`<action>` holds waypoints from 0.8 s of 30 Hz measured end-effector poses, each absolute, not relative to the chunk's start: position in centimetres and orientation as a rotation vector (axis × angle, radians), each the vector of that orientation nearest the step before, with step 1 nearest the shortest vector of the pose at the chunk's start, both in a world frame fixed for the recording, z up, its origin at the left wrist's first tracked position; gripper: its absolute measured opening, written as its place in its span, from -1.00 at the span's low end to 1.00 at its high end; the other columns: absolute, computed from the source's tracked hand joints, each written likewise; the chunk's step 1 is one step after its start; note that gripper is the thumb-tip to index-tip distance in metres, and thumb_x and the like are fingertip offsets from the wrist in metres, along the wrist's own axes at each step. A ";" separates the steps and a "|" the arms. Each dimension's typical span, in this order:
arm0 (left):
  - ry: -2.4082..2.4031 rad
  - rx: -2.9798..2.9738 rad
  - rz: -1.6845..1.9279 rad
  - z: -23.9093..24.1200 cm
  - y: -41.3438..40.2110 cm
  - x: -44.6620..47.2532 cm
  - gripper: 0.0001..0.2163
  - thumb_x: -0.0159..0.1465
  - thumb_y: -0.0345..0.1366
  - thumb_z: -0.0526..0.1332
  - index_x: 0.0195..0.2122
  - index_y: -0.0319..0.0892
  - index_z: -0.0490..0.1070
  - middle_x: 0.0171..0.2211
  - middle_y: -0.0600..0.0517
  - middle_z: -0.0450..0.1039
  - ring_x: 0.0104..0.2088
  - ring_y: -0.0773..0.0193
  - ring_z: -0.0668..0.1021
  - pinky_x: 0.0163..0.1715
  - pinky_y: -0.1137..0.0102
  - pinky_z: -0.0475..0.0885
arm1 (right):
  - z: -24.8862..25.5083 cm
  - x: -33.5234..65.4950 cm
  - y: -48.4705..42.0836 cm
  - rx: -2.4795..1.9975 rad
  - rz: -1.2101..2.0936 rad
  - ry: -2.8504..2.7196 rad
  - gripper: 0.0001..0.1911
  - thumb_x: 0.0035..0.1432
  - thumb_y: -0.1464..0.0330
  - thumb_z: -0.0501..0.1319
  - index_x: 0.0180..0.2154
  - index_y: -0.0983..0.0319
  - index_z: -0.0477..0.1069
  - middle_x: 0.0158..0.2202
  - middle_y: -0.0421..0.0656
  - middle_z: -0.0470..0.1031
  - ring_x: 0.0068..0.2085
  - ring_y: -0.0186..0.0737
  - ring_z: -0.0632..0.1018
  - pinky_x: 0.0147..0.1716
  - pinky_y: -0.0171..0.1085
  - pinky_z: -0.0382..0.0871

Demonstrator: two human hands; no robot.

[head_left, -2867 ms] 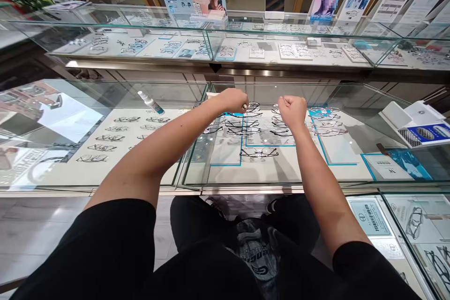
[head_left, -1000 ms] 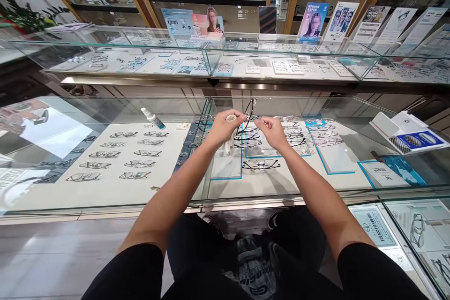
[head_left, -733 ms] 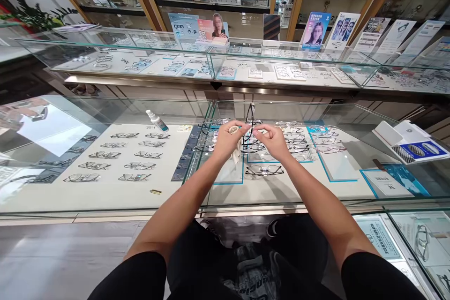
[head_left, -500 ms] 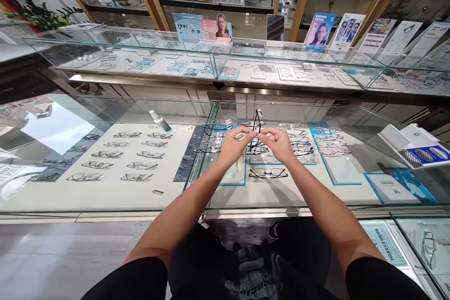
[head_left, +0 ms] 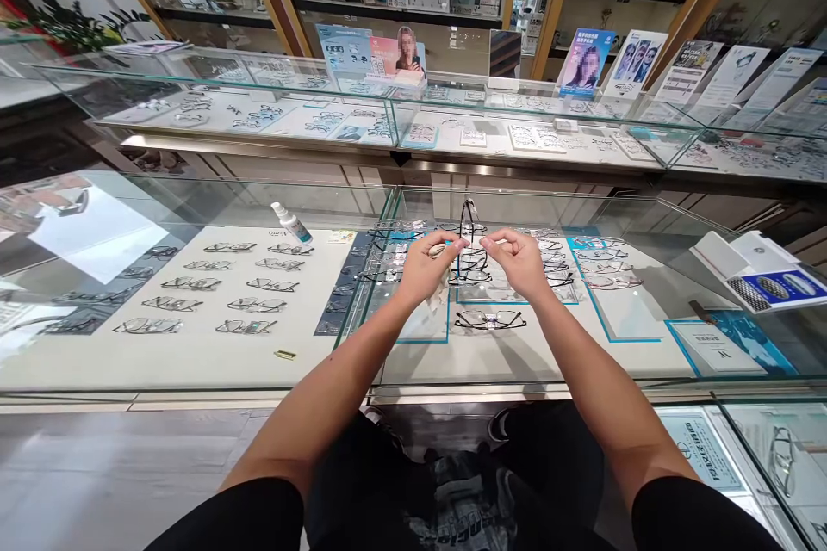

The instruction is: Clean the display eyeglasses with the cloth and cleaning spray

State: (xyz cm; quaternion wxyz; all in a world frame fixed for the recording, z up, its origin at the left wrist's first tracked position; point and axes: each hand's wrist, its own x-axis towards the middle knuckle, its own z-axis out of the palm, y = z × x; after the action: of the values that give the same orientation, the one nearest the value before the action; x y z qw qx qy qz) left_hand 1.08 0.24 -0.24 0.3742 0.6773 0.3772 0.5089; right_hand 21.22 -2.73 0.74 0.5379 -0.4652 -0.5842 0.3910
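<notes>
Above the glass counter, my left hand (head_left: 426, 267) and my right hand (head_left: 519, 260) face each other, fingertips pinched on a dark-framed pair of glasses (head_left: 469, 211). The glasses stand on edge, with their dark arms pointing up and away from me. A pale cloth (head_left: 439, 297) hangs beneath my left palm, tucked in its curled fingers. The lenses are partly hidden by my fingers and blend with the frames behind. Below, in the case, lies another dark pair of spectacles (head_left: 490, 320).
A white spray bottle (head_left: 292, 223) stands on the counter to the left. Rows of spectacles (head_left: 258, 304) lie under the glass there. An open white and blue box (head_left: 762, 271) sits at the right. Beyond is a second display case (head_left: 362, 90) with upright advertising cards (head_left: 585, 62).
The glasses have turned in my fingers, so both arms now show more spread. My hands have moved slightly apart. The cloth hangs a little more openly below my left hand.
</notes>
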 end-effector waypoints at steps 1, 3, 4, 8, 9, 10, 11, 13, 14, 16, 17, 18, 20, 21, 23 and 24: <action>0.972 1.743 1.311 -0.2 0.2 1.0 -0.67 0.35 0.08 0.34 -0.25 -0.10 0.64 -0.19 -0.04 0.72 -0.11 0.08 0.66 0.00 0.25 0.51 | 0.7 21.4 -2.7 -1.134 0.830 -1.401 -0.50 0.21 -0.14 0.37 -0.28 0.17 0.54 -0.66 -0.42 0.01 -0.57 -0.35 -0.01 -0.49 -0.23 -0.15; 0.991 1.766 1.324 -0.3 0.3 0.9 -0.69 0.37 0.06 0.33 -0.24 -0.10 0.63 -0.20 -0.03 0.71 -0.12 0.08 0.66 -0.02 0.25 0.50 | 0.5 21.9 -2.8 -1.209 0.555 -1.428 -0.59 0.34 -0.04 0.28 -0.24 0.17 0.56 -0.65 -0.41 0.02 -0.56 -0.32 0.06 -0.46 -0.23 -0.06; 0.998 1.785 1.322 -0.3 0.3 0.9 -0.69 0.38 0.05 0.33 -0.25 -0.09 0.62 -0.21 -0.02 0.70 -0.13 0.08 0.66 -0.03 0.25 0.50 | 0.5 22.2 -2.8 -1.251 0.408 -1.438 -0.62 0.39 0.01 0.24 -0.21 0.18 0.56 -0.64 -0.40 0.04 -0.55 -0.30 0.09 -0.44 -0.22 -0.01; 0.983 1.879 1.239 -0.3 0.4 0.5 -0.70 0.38 0.05 0.32 -0.26 -0.08 0.60 -0.21 -0.02 0.69 -0.13 0.07 0.65 -0.05 0.26 0.48 | 0.7 23.5 -2.6 -1.375 0.027 -1.438 -0.63 0.46 0.09 0.15 -0.16 0.19 0.60 -0.62 -0.35 0.16 -0.55 -0.26 0.20 -0.38 -0.21 0.09; 0.969 1.896 1.212 -0.3 0.5 0.4 -0.70 0.39 0.05 0.32 -0.25 -0.09 0.61 -0.20 -0.02 0.69 -0.13 0.08 0.65 -0.05 0.26 0.47 | 0.8 23.8 -2.5 -1.389 -0.023 -1.437 -0.63 0.47 0.10 0.15 -0.15 0.20 0.61 -0.62 -0.34 0.18 -0.55 -0.25 0.22 -0.38 -0.21 0.09; 0.953 1.908 1.190 -0.3 0.6 0.4 -0.70 0.40 0.04 0.32 -0.25 -0.09 0.61 -0.20 -0.02 0.69 -0.12 0.08 0.65 -0.05 0.27 0.47 | 0.9 24.1 -2.4 -1.395 -0.066 -1.441 -0.62 0.47 0.11 0.14 -0.14 0.21 0.62 -0.61 -0.32 0.20 -0.54 -0.25 0.24 -0.38 -0.21 0.10; 0.938 1.915 1.171 -0.3 0.7 0.3 -0.70 0.41 0.04 0.32 -0.24 -0.10 0.61 -0.19 -0.03 0.69 -0.11 0.08 0.65 -0.04 0.27 0.47 | 1.0 24.4 -2.4 -1.395 -0.104 -1.450 -0.61 0.47 0.11 0.15 -0.14 0.21 0.64 -0.61 -0.30 0.22 -0.53 -0.24 0.27 -0.38 -0.22 0.11; 0.907 1.916 1.140 -0.3 0.8 0.2 -0.69 0.42 0.04 0.31 -0.23 -0.10 0.61 -0.18 -0.03 0.69 -0.10 0.09 0.65 -0.03 0.28 0.46 | 1.1 24.9 -2.2 -1.385 -0.166 -1.479 -0.61 0.48 0.11 0.15 -0.14 0.21 0.66 -0.59 -0.27 0.27 -0.52 -0.23 0.32 -0.37 -0.23 0.15; 0.896 1.908 1.134 -0.3 0.9 0.2 -0.69 0.41 0.04 0.31 -0.23 -0.11 0.62 -0.18 -0.03 0.69 -0.10 0.09 0.65 -0.02 0.28 0.46 | 1.0 25.1 -2.1 -1.376 -0.191 -1.492 -0.61 0.49 0.11 0.16 -0.14 0.20 0.67 -0.59 -0.26 0.28 -0.52 -0.24 0.33 -0.37 -0.24 0.16; 0.891 1.874 1.145 -0.2 1.0 0.2 -0.68 0.39 0.05 0.33 -0.24 -0.12 0.62 -0.19 -0.03 0.70 -0.10 0.09 0.66 -0.01 0.28 0.46 | 0.8 25.0 -2.1 -1.353 -0.250 -1.496 -0.60 0.50 0.09 0.17 -0.11 0.20 0.67 -0.59 -0.27 0.29 -0.53 -0.25 0.34 -0.39 -0.25 0.17; 0.898 1.852 1.161 -0.2 1.1 0.2 -0.68 0.37 0.05 0.34 -0.25 -0.12 0.62 -0.20 -0.03 0.70 -0.11 0.09 0.66 -0.02 0.28 0.46 | 0.7 24.8 -2.2 -1.335 -0.284 -1.487 -0.60 0.51 0.08 0.17 -0.09 0.20 0.66 -0.60 -0.28 0.28 -0.54 -0.26 0.33 -0.41 -0.25 0.17; 0.908 1.832 1.181 -0.2 1.1 0.2 -0.67 0.35 0.06 0.35 -0.26 -0.13 0.62 -0.21 -0.03 0.70 -0.12 0.09 0.66 -0.02 0.28 0.46 | 0.5 24.4 -2.3 -1.308 -0.318 -1.481 -0.60 0.52 0.08 0.17 -0.08 0.21 0.66 -0.60 -0.28 0.29 -0.56 -0.28 0.32 -0.43 -0.26 0.16; 0.921 1.806 1.214 -0.3 1.2 0.3 -0.67 0.33 0.06 0.37 -0.27 -0.14 0.63 -0.23 -0.03 0.69 -0.14 0.09 0.66 -0.04 0.28 0.47 | 0.1 23.5 -2.5 -1.229 -0.355 -1.510 -0.64 0.53 0.13 0.18 -0.07 0.22 0.65 -0.61 -0.28 0.33 -0.58 -0.30 0.33 -0.46 -0.26 0.18; 0.921 1.802 1.222 -0.4 1.2 0.3 -0.67 0.33 0.06 0.37 -0.27 -0.14 0.63 -0.24 -0.03 0.69 -0.15 0.09 0.65 -0.04 0.28 0.47 | -0.1 23.0 -2.7 -1.183 -0.348 -1.561 -0.67 0.53 0.17 0.18 -0.08 0.22 0.66 -0.60 -0.27 0.37 -0.58 -0.30 0.36 -0.46 -0.26 0.20; 0.910 1.807 1.228 -0.5 1.2 0.4 -0.67 0.32 0.06 0.38 -0.27 -0.14 0.63 -0.24 -0.03 0.69 -0.16 0.10 0.65 -0.05 0.28 0.47 | -0.4 22.1 -3.0 -1.110 -0.291 -1.717 -0.72 0.53 0.27 0.18 -0.03 0.18 0.67 -0.56 -0.25 0.49 -0.56 -0.30 0.43 -0.44 -0.27 0.26; 0.903 1.809 1.228 -0.6 1.2 0.4 -0.67 0.33 0.06 0.38 -0.27 -0.14 0.63 -0.24 -0.03 0.69 -0.16 0.10 0.65 -0.05 0.27 0.48 | -0.5 21.7 -3.0 -1.091 -0.255 -1.799 -0.72 0.52 0.31 0.17 0.01 0.15 0.67 -0.52 -0.24 0.56 -0.54 -0.29 0.48 -0.42 -0.27 0.30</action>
State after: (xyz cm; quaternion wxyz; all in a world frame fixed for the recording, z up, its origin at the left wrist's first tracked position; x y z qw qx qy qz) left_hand 0.39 1.19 -0.56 0.3784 0.7077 0.3534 0.4807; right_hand 21.74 -3.03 -0.54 0.4892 -0.4489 -0.7403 -0.1049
